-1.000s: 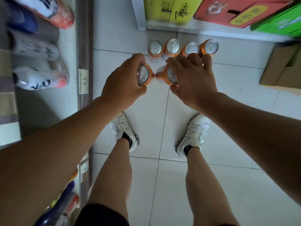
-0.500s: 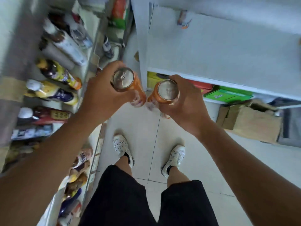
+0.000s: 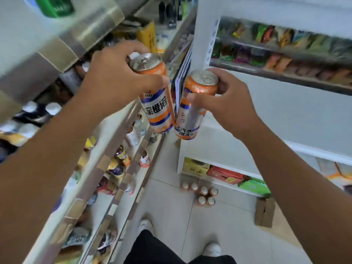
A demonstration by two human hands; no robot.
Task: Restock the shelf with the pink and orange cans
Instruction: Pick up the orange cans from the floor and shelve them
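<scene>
orange: two held cans (image 3: 157, 109) (image 3: 198, 88) in two hands (image 3: 114, 80) (image 3: 228, 103), six floor cans (image 3: 204, 190).

Pale tiled floor (image 3: 171, 216) ran between crowded drink shelves (image 3: 102, 162) on the left and a white snack rack (image 3: 285, 115) opposite.

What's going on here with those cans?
A person is restocking a shop. Their left hand grips an orange can and their right hand grips a second orange can. Both are held up in the aisle beside the drinks shelves, not yet on a shelf. More floor cans stand below.
</scene>
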